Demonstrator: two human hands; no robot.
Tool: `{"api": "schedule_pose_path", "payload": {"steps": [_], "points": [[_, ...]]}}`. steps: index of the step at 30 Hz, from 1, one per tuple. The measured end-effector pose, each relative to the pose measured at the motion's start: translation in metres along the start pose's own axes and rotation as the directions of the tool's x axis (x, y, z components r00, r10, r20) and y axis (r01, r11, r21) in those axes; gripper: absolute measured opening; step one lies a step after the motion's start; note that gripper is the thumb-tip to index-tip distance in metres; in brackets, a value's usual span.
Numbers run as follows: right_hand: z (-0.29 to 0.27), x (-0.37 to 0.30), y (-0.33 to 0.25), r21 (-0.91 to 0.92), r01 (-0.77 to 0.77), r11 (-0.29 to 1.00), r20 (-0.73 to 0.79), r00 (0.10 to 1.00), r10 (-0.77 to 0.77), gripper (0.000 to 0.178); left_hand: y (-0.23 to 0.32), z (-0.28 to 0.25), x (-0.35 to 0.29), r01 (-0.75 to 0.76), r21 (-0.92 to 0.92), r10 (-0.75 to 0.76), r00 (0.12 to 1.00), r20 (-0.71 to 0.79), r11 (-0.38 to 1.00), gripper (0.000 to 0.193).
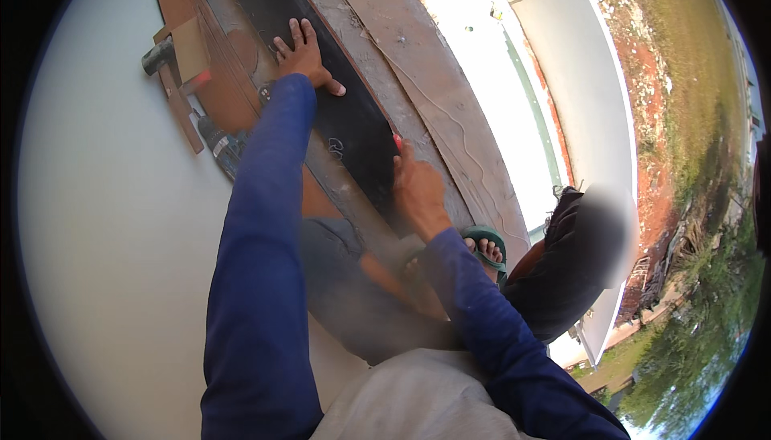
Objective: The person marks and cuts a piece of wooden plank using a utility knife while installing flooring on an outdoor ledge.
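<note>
Lying leftmost, a mallet [158,56] and power drill [219,141] sit on or beside brown strips [224,96], apart from the work. Left hand [302,61] flat, fingers spread, on a black strip [365,127] running between both hands; right hand [419,187] has fingers closed round a mostly hidden red tool [397,141] at its right edge: edge work, apparently, calling for firm left pressure and a steady draw. Farther right, loose cord [460,125] and a green sandal [482,233] crowd the path.
</note>
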State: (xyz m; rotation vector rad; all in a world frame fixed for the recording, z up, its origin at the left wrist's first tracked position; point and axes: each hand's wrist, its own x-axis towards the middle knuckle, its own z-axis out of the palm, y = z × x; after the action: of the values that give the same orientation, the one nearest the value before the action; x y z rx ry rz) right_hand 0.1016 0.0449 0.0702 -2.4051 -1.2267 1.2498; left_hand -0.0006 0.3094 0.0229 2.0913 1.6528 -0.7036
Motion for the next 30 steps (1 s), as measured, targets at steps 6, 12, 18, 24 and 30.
{"api": "schedule_pose_path", "payload": {"steps": [6, 12, 18, 24, 30], "points": [[0.015, 0.0, 0.009, -0.003, 0.068, 0.998, -0.044, 0.997, -0.068, 0.04, -0.024, 0.054, -0.016, -0.144, 0.025, 0.145, 0.985, -0.092, 0.989, 0.128], [0.007, 0.007, 0.01, 0.033, 0.066, 0.997, -0.032, 0.997, -0.065, 0.037, 0.039, 0.143, -0.147, -0.229, 0.045, 0.232, 0.969, -0.089, 0.972, 0.113], [0.005, 0.004, 0.007, -0.021, 0.045, 0.999, 0.008, 0.999, -0.045, 0.036, 0.045, 0.158, -0.153, -0.198, 0.01, 0.198, 0.973, -0.121, 0.98, 0.1], [0.009, -0.001, 0.017, -0.035, 0.049, 0.998, -0.01, 0.999, -0.049, 0.035, 0.051, 0.145, -0.159, -0.182, 0.015, 0.182, 0.979, -0.087, 0.983, 0.108], [0.005, -0.012, 0.022, -0.023, 0.01, 1.0, 0.023, 1.0, -0.01, 0.035, 0.053, 0.142, -0.157, -0.145, 0.009, 0.145, 0.989, -0.041, 0.989, 0.144]]}}
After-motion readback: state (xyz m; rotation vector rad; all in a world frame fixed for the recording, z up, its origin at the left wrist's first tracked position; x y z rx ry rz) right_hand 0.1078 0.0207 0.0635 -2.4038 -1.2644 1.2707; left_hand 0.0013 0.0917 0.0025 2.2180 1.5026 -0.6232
